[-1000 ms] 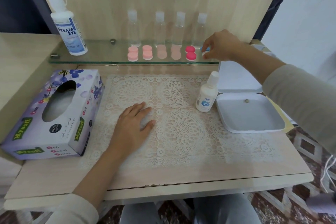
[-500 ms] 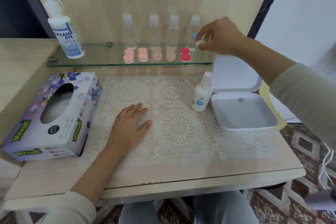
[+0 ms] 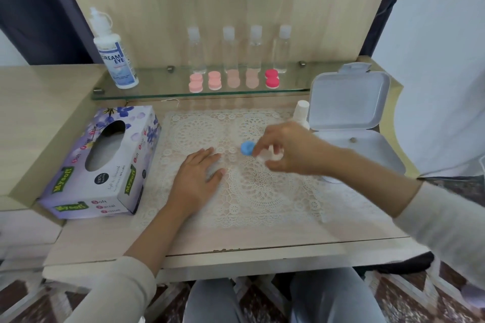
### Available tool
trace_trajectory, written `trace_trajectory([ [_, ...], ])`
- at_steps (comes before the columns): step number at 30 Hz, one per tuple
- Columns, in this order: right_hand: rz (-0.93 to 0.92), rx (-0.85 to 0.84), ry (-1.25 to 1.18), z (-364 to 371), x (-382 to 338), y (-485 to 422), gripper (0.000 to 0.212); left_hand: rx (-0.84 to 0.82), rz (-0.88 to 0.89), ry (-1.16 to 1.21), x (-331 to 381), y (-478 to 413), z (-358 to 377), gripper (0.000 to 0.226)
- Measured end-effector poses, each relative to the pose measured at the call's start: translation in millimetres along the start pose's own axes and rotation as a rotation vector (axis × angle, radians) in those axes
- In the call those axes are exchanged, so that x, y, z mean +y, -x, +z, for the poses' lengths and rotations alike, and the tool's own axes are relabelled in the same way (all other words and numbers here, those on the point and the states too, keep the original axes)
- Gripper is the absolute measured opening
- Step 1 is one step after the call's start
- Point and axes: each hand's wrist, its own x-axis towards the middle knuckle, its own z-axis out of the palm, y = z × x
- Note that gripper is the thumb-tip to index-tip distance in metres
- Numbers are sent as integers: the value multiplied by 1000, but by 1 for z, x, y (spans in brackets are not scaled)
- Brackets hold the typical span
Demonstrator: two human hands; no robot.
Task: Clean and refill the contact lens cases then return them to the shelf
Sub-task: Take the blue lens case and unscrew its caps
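My right hand (image 3: 287,149) hovers over the lace mat (image 3: 252,191), pinching a blue-capped contact lens case (image 3: 247,148) between thumb and fingers; the white part of the case is partly hidden under my fingers. My left hand (image 3: 198,178) lies flat and open on the mat, holding nothing. On the glass shelf (image 3: 162,89) stand several more lens cases: pink ones (image 3: 195,82) and a red one (image 3: 272,78). A small white solution bottle (image 3: 301,113) stands behind my right hand, mostly hidden.
A large Dream Eye solution bottle (image 3: 115,60) stands at the shelf's left end. Several clear small bottles (image 3: 228,50) line the back. A tissue box (image 3: 105,162) sits at left, an open grey plastic box (image 3: 351,123) at right. The table's front edge is close.
My right hand lifted the blue lens case off the right end of the shelf and brought it down over the mat. The left hand stayed put.
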Motion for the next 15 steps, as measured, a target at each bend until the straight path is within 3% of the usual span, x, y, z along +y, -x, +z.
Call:
trace_trajectory([
  [9, -26, -123, -14, 51, 4, 17, 29, 24, -24, 30, 1, 0, 1, 40],
  [15, -10, -99, -44, 56, 6, 18, 29, 23, -26, 46, 2, 0, -1, 38],
])
